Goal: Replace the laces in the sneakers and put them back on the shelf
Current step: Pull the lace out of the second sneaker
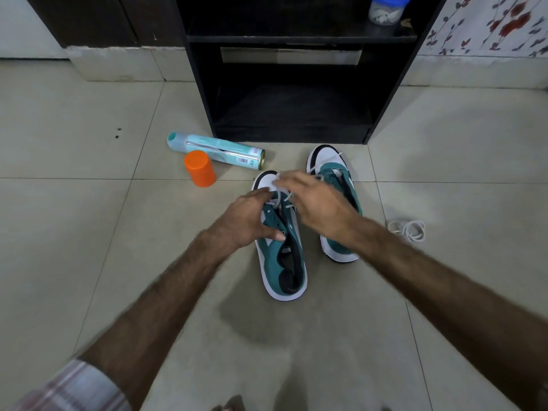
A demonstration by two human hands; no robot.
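Observation:
Two teal and white sneakers stand on the tiled floor in front of a black shelf (pixel 290 114). My left hand (pixel 252 221) grips the near left sneaker (pixel 281 262) by its upper, thumb on the eyelet side. My right hand (pixel 317 203) hovers over the same shoe's front, blurred, and the strands of a white lace (pixel 283 200) run up under its fingertips. The right sneaker (pixel 338 173) sits behind my right hand, partly laced, with a loose lace end across its toe. A coiled white lace (pixel 407 229) lies on the floor to the right.
A teal spray can (pixel 213 149) lies on its side left of the shelf, with an orange cap-shaped container (pixel 200 169) beside it. A clear jar with a blue lid (pixel 385 10) stands on the upper shelf. A floral wall is at the far right.

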